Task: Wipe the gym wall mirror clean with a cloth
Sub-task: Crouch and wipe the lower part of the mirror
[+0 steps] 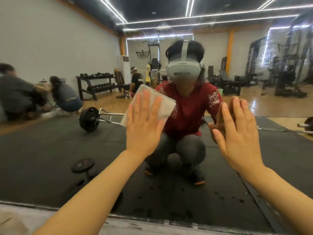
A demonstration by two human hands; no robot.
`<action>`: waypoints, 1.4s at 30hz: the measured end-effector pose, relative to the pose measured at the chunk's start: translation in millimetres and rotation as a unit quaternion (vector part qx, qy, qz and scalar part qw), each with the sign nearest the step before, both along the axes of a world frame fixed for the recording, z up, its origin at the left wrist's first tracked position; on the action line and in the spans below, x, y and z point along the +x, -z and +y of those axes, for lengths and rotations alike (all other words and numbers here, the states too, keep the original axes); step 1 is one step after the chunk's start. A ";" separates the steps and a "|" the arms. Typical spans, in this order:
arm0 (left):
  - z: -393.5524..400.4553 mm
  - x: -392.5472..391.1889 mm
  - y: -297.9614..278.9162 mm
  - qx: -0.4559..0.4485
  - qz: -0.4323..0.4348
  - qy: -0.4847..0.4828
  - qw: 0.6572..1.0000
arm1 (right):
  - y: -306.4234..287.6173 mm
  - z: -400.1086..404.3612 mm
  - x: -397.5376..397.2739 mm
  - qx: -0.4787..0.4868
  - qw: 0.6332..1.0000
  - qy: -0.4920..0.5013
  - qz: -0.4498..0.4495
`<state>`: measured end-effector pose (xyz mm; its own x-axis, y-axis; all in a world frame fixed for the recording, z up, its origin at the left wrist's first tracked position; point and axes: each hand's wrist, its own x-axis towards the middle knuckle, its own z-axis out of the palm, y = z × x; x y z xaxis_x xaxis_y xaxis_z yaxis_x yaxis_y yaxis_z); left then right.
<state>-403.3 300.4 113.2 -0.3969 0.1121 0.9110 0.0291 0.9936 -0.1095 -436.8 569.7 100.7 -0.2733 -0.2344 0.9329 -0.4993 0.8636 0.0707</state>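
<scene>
Left hand (144, 126), fingers spread flat, presses the cloth (152, 102) on the mirror (50, 39) at mid-height; right hand (237, 133), also spread, braces on bare glass w/ nothing held. Keep palm pressure even, overlap strokes, work up toward the streaky spray near the top.

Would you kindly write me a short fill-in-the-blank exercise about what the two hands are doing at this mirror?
1. The left hand presses a folded white ____ flat against the large gym wall mirror.
2. The bare right hand rests on the glass with its fingers ____.
3. Water droplets speckle the mirror's upper ____ corner.
4. The reflection shows the person ____ on a black floor mat.

Missing words: cloth; spread open; right; squatting
</scene>
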 end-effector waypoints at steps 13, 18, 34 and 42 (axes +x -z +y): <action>24.0 3.0 60.8 -0.038 -0.052 -0.011 0.998 | 1.9 -1.1 -4.9 -0.006 1.000 0.007 0.004; -17.1 9.4 58.7 0.062 -0.040 -0.032 0.997 | 2.1 -1.5 -4.6 -0.009 1.000 0.004 0.009; -15.9 19.0 131.7 0.036 -0.083 -0.046 0.995 | 2.9 -2.6 -5.2 -0.004 1.000 0.015 0.012; 11.4 -6.5 22.8 0.043 0.045 -0.003 0.998 | 3.7 -1.4 -7.0 -0.008 1.000 0.011 0.026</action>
